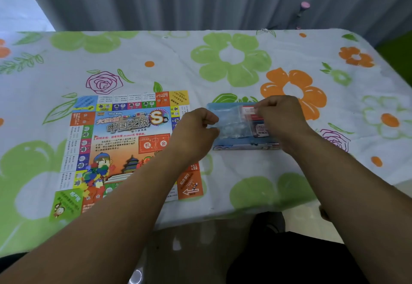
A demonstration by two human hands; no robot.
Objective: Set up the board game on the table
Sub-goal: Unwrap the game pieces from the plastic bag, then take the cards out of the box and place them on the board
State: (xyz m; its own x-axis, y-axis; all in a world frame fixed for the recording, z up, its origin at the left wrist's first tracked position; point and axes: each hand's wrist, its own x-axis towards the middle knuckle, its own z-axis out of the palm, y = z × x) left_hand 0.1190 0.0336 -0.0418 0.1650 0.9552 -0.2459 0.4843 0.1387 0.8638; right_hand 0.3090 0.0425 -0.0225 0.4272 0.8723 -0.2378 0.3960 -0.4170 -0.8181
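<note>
While the game board (131, 147) is lying flat at nine o'clock, a clear bag (231, 125) is being pinched by the left hand (194, 132) and right hand (281, 120) over the blue box (243, 146) at three o'clock.

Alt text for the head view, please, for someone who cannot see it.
The left hand and right hand pinch a clear bag over a blue box on a flowered tablecloth. The game board lies flat to its left, colourful pieces heaped on it.
</note>
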